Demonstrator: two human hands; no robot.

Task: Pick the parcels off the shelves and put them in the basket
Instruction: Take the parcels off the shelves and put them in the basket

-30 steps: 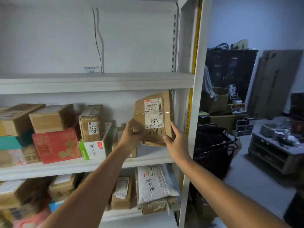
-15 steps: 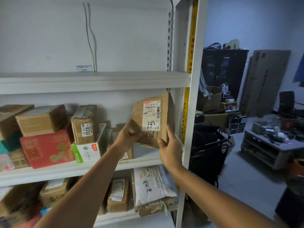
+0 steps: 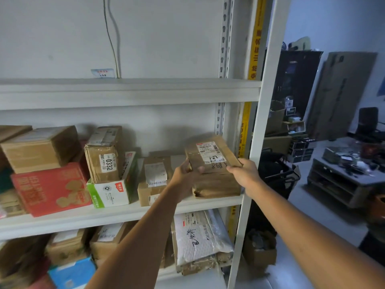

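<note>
Far to the left of the fingers, a red box point(image 3: 50, 188) lies on the middle shelf point(image 3: 104, 215). The brown box marked 0332 point(image 3: 104, 155) stands on a green-and-white carton point(image 3: 110, 190). These parcels are stacked close together, probably to save shelf room, and none is in hand.

Just left of the fingers sits a small brown parcel point(image 3: 155, 178) with a white label. It is partly hidden by the left forearm.

The left hand point(image 3: 185, 174) grips the left edge of the flat brown parcel point(image 3: 212, 170). Its fingers are clamped on that edge, with the thumb on the top face. The right hand point(image 3: 245, 174) grips the opposite edge in the same way, thumb on top; its other fingers are hidden behind the parcel. A two-sided hold suits a wide, flat parcel, since it stops the parcel from twisting.

The parcel lies between the two sets of fingers, label face up and tilted toward the person, at the right end of the middle shelf. Whether its lower edge touches the shelf cannot be told.

Just right of the right fingers stands the white upright point(image 3: 260, 142) of the rack. The parcel must clear it on the way out. Beyond it, lower and to the right, stands a dark frame judged to be the basket point(image 3: 279, 176). The step in hand is judged to be the lift-off; delivery to the basket is not yet done.
</note>
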